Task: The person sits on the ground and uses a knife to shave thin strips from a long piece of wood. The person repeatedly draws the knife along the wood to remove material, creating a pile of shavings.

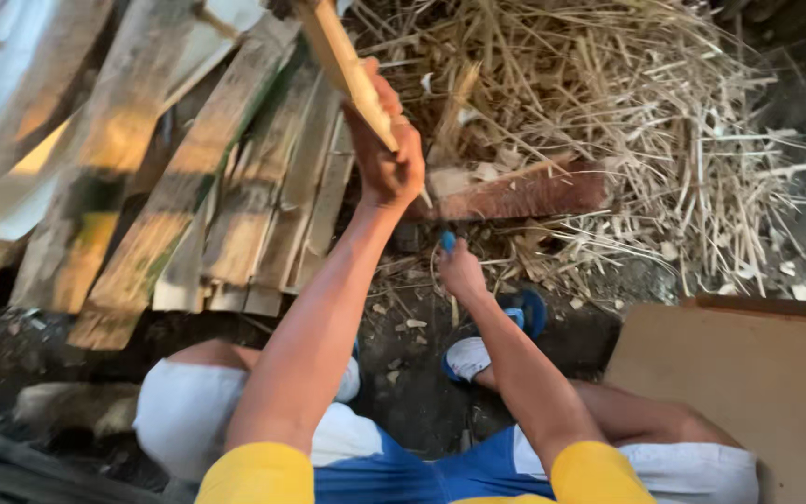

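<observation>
Yellow sleeves and blue-and-white shorts filled the bottom edge, w/ both bare arms reaching away from the camera. Left hand (386, 154) was raised, fingers wrapped tight round a pale bamboo slat (342, 61) that rose up and left out of the fist, tilted. Right hand (460, 269) sat lower, nearer the body than the slat, closed on something w/ a small blue tip; what it gripped couldn't be made out, prob. a tool handle. Reddish wooden block (524, 191) lay on the ground just right of the left hand and beyond the right hand. Judging by the pose, the step looked like splitting or trimming the slat over the block; a next move would need the slat's lower end steadied on the block and the fingers kept clear of any edge. Left of the block, a stack of flat split bamboo boards (170, 177) leaned together, some still green. Beyond and right of the block, a loose heap of thin strips and shavings (627, 112) covered the dirt. Blue sandal (501, 331) showed below the block. Brown cardboard sheet (757, 373) lay at lower right of the block. No containers in view; everything sat loose on the ground.
</observation>
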